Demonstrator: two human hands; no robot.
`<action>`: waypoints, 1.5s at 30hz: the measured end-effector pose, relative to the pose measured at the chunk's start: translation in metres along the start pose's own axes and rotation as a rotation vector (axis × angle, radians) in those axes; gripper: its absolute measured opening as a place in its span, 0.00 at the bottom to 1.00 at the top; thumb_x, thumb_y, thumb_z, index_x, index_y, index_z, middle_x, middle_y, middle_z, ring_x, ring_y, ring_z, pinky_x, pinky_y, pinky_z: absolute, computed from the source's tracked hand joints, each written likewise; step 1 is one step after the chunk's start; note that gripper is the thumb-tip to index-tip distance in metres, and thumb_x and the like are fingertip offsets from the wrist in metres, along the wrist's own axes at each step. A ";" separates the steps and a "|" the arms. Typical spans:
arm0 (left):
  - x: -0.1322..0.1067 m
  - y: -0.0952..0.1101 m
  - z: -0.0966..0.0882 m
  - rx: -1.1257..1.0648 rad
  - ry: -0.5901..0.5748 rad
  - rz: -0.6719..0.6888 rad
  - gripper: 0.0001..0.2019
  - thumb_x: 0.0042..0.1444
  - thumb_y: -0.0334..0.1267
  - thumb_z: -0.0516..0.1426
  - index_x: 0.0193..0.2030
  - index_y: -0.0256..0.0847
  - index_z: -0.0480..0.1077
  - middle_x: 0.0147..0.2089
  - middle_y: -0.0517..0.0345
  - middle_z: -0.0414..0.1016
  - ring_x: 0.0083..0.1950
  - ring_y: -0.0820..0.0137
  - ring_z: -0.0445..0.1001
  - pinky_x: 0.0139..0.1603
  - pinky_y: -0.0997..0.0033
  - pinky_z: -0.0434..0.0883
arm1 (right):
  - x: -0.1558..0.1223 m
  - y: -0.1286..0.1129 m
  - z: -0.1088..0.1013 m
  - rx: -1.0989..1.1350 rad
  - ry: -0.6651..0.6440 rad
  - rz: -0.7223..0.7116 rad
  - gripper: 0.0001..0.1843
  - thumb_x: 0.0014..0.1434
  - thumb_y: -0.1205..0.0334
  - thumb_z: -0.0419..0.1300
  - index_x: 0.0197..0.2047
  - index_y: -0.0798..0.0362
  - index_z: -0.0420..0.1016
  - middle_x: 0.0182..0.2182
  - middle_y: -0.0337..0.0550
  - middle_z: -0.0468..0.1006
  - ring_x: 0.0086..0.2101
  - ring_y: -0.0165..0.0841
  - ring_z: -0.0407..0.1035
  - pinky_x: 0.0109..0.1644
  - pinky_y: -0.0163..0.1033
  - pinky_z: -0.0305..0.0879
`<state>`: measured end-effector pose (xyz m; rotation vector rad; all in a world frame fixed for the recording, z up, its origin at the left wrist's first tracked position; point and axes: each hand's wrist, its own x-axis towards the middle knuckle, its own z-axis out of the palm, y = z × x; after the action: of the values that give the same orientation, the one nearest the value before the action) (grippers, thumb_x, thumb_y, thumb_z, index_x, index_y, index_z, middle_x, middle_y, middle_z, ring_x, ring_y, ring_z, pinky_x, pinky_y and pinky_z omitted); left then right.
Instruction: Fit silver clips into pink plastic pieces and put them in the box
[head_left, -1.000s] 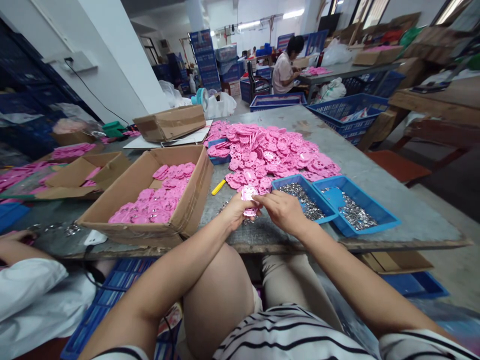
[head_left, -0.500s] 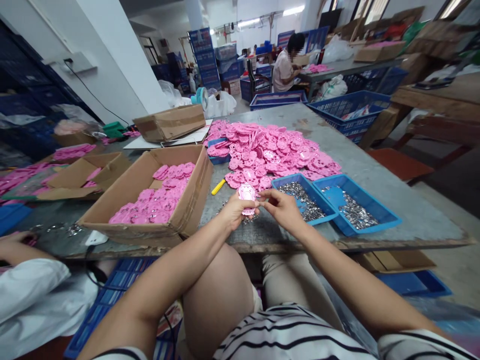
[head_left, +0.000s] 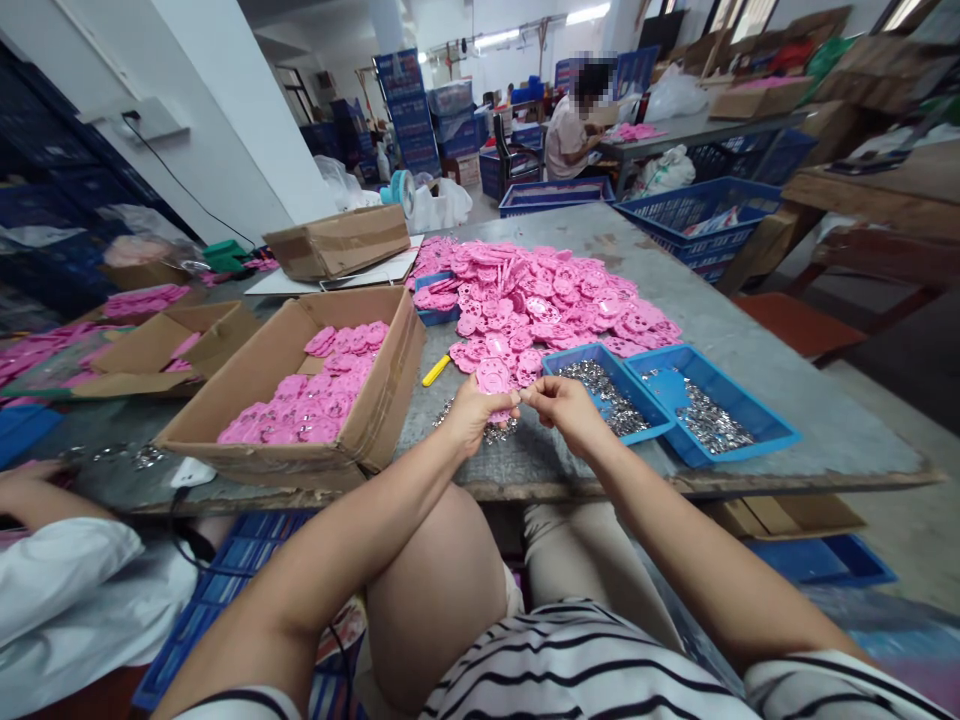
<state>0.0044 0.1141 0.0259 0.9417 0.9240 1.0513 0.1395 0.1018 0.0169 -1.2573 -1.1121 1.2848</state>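
My left hand (head_left: 475, 415) is closed on a flat pink plastic piece (head_left: 493, 376), held just above the table in front of the pink pile. My right hand (head_left: 561, 405) pinches at the piece's right edge, its fingertips meeting the left thumb. Whatever lies between the right fingertips is too small to make out. Small metal parts (head_left: 501, 431) lie loose on the table beneath my hands. To the right, two blue trays (head_left: 651, 432) contain many small shiny metal parts (head_left: 709, 415). Behind my hands spreads a large heap of pink pieces (head_left: 555, 290).
A cardboard box (head_left: 390, 380) with pink pieces stands at left, a yellow-handled tool (head_left: 436, 370) beside it. Further left are a smaller open carton (head_left: 180, 345) and a co-worker's white sleeve (head_left: 67, 570). Another person (head_left: 568, 130) sits at a far table. Blue crates (head_left: 697, 215) stand beyond the table.
The pink piece has tilted and turned in my left hand, its bright face less visible. My right fingertips have moved against the left thumb, and the right fingers are curled more tightly.
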 end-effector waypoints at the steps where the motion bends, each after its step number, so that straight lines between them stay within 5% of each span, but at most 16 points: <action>1: 0.000 0.001 0.001 -0.023 -0.004 0.024 0.25 0.29 0.34 0.70 0.35 0.38 0.64 0.25 0.64 0.73 0.20 0.75 0.70 0.15 0.80 0.61 | 0.000 0.000 0.001 0.013 0.017 -0.020 0.25 0.33 0.42 0.71 0.18 0.52 0.66 0.13 0.30 0.60 0.17 0.23 0.49 0.21 0.34 0.46; 3: 0.000 0.002 0.003 -0.097 -0.012 0.081 0.23 0.36 0.40 0.69 0.38 0.39 0.66 0.28 0.61 0.75 0.25 0.73 0.73 0.19 0.78 0.66 | 0.001 -0.001 0.003 0.043 0.069 -0.101 0.23 0.36 0.42 0.70 0.18 0.52 0.68 0.17 0.34 0.65 0.20 0.25 0.55 0.25 0.36 0.54; 6: 0.000 0.007 0.007 -0.233 -0.045 0.103 0.20 0.54 0.51 0.60 0.47 0.38 0.69 0.40 0.52 0.79 0.42 0.64 0.78 0.37 0.70 0.75 | 0.001 -0.003 0.007 0.085 0.136 -0.232 0.20 0.37 0.46 0.71 0.17 0.52 0.70 0.32 0.43 0.75 0.35 0.34 0.69 0.44 0.42 0.64; 9: -0.002 0.011 0.010 -0.329 -0.106 0.110 0.24 0.64 0.54 0.47 0.57 0.39 0.67 0.54 0.48 0.76 0.59 0.63 0.72 0.57 0.64 0.70 | 0.000 -0.006 0.010 0.070 0.129 -0.277 0.17 0.40 0.49 0.70 0.17 0.52 0.73 0.43 0.47 0.76 0.50 0.41 0.67 0.57 0.48 0.59; 14: -0.004 0.012 0.011 -0.424 -0.149 0.109 0.26 0.67 0.51 0.40 0.66 0.43 0.61 0.63 0.52 0.70 0.67 0.66 0.63 0.67 0.63 0.60 | 0.002 -0.006 0.013 0.005 0.134 -0.328 0.15 0.44 0.51 0.68 0.17 0.51 0.72 0.43 0.47 0.78 0.50 0.42 0.66 0.59 0.51 0.55; 29: -0.005 0.012 0.011 -0.323 -0.168 0.101 0.26 0.64 0.54 0.46 0.62 0.44 0.64 0.58 0.51 0.73 0.63 0.63 0.68 0.58 0.63 0.69 | 0.010 -0.004 0.014 -0.069 0.157 -0.322 0.10 0.44 0.60 0.67 0.18 0.51 0.72 0.40 0.45 0.75 0.48 0.40 0.66 0.59 0.50 0.56; 40: -0.005 0.009 0.009 -0.395 -0.281 0.115 0.24 0.64 0.54 0.47 0.59 0.42 0.66 0.55 0.49 0.75 0.61 0.62 0.70 0.56 0.63 0.70 | 0.011 0.010 0.019 0.001 0.225 -0.400 0.15 0.42 0.53 0.68 0.25 0.51 0.67 0.42 0.47 0.72 0.46 0.39 0.69 0.54 0.47 0.61; 43: -0.005 0.010 0.009 -0.366 -0.239 0.074 0.26 0.64 0.57 0.44 0.56 0.41 0.67 0.52 0.48 0.76 0.57 0.61 0.73 0.53 0.61 0.72 | 0.015 0.004 0.003 0.056 0.194 -0.366 0.17 0.45 0.48 0.66 0.28 0.50 0.66 0.41 0.46 0.74 0.43 0.39 0.71 0.48 0.46 0.65; 45: -0.006 0.012 0.009 -0.342 -0.203 0.034 0.27 0.63 0.58 0.44 0.53 0.40 0.68 0.49 0.47 0.77 0.54 0.60 0.75 0.51 0.60 0.73 | 0.019 -0.005 -0.024 -0.076 0.311 -0.378 0.14 0.50 0.50 0.62 0.33 0.50 0.68 0.42 0.46 0.75 0.44 0.38 0.71 0.49 0.44 0.66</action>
<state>0.0079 0.1093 0.0410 0.7625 0.5407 1.0797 0.1642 0.1204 0.0188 -1.1840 -1.1135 0.7432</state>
